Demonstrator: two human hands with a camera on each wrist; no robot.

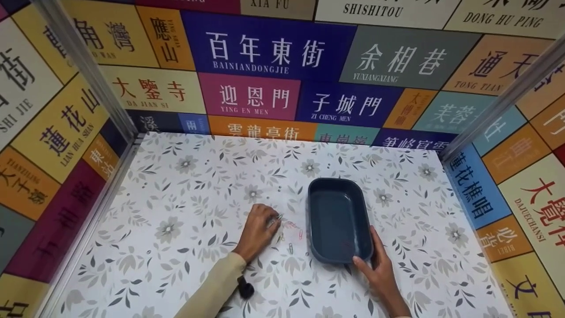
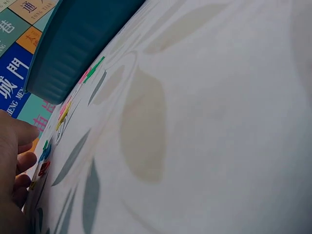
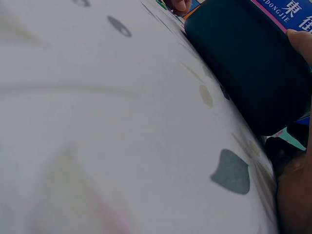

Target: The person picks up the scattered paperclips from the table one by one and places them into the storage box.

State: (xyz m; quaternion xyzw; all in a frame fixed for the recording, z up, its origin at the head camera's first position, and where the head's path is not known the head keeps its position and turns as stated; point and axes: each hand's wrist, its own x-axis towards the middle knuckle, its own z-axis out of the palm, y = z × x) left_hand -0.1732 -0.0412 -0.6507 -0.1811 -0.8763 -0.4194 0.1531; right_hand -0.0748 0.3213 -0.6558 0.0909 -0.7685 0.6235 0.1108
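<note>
My left hand (image 1: 259,230) is low over the white floral tabletop, fingers curled down around small paper clips. In the left wrist view, blue (image 2: 45,153) and red paper clips (image 2: 44,168) show right at its fingertips; the hand partly hides them. Between the hands lie more loose clips, among them a silver paper clip (image 1: 291,248) and a pink paper clip (image 1: 301,234). My right hand (image 1: 380,271) grips the near right corner of a dark blue rectangular container (image 1: 337,216), thumb at the rim and fingers along the outer side. Faint reddish marks show inside its near end; their kind is unclear.
The floral tabletop (image 1: 176,265) runs back to a wall (image 1: 265,53) of coloured panels with Chinese lettering. Similar side panels rise at left and right, with metal posts (image 1: 103,92) at the corners. A black strap piece (image 1: 245,288) hangs at the left wrist.
</note>
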